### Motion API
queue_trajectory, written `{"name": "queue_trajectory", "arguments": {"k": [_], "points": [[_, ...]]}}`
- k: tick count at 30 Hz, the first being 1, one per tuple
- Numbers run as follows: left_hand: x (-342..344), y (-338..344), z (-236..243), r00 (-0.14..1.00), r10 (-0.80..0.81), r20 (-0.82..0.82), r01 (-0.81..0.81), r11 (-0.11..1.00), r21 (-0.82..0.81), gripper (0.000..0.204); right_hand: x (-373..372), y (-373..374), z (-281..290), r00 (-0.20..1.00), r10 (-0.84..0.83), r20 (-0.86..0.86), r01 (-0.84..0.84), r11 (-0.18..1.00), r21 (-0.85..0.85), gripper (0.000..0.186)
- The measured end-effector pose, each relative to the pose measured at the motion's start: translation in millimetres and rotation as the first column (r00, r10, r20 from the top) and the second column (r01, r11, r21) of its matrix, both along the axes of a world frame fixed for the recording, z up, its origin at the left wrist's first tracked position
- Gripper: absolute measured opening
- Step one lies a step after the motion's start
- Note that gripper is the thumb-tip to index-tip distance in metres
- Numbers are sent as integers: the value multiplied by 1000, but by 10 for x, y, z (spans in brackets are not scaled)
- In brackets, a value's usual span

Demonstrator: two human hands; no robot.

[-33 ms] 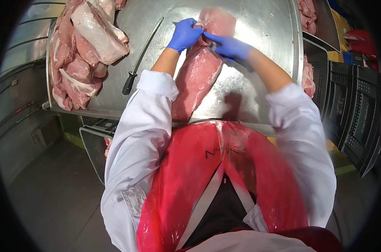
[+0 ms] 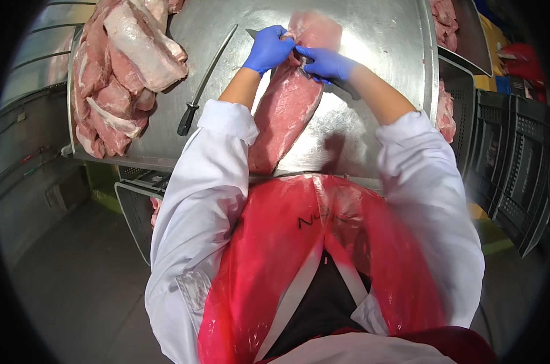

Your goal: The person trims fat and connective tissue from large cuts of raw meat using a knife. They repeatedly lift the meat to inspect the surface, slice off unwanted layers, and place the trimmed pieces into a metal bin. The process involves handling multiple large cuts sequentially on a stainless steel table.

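A long pink slab of meat, which looks like a pork loin (image 2: pixel 282 124), lies on the metal table from its front edge away from me. My left hand (image 2: pixel 269 50), in a blue glove, is closed on a flap of meat at the loin's left side, near the far end. My right hand (image 2: pixel 328 64), also gloved, is closed round a knife whose dark handle (image 2: pixel 349 90) sticks out behind the palm. Past my left hand a short bit of the blade (image 2: pixel 251 33) shows; the rest is hidden by meat and fingers. Both hands nearly touch.
Left of my arm lies a sharpening steel (image 2: pixel 206 80) with a black handle. Large meat cuts (image 2: pixel 120 79) are heaped at the table's left edge. Dark crates (image 2: pixel 458 100) holding meat stand along the right side, with stacked grey crates (image 2: pixel 510 161) beyond. Another crate (image 2: pixel 134 212) sits below left.
My right hand has shifted slightly left with the knife. More of the blade now shows past my left hand, and the handle has come into clearer sight.
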State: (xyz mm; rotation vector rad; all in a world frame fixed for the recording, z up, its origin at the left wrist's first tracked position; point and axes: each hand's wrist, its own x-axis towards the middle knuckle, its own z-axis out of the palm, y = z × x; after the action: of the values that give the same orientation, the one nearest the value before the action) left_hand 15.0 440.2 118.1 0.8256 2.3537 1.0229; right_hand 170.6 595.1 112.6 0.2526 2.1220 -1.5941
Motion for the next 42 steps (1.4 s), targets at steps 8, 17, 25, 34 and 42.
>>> {"name": "queue_trajectory", "arguments": {"k": [8, 17, 25, 34, 42], "points": [[-51, -340, 278, 960, 102, 262, -174, 946, 272, 26, 428, 39, 245, 955, 287, 71, -290, 956, 41, 77], [464, -1627, 1019, 916, 321, 241, -399, 797, 453, 20, 840, -386, 428, 939, 325, 117, -329, 944, 20, 73], [1898, -4175, 2262, 610, 789, 74, -720, 513, 468, 24, 243, -990, 489, 884, 459, -94, -468, 871, -148, 84], [2782, -7018, 765, 654, 253, -713, -756, 170, -633, 49, -847, 126, -4, 874, 353, -334, -169, 865, 473, 81], [2372, -1949, -14, 891, -124, -438, -84, 901, -426, 93, -377, 321, -221, 945, 146, -293, 37, 842, 538, 79]]}}
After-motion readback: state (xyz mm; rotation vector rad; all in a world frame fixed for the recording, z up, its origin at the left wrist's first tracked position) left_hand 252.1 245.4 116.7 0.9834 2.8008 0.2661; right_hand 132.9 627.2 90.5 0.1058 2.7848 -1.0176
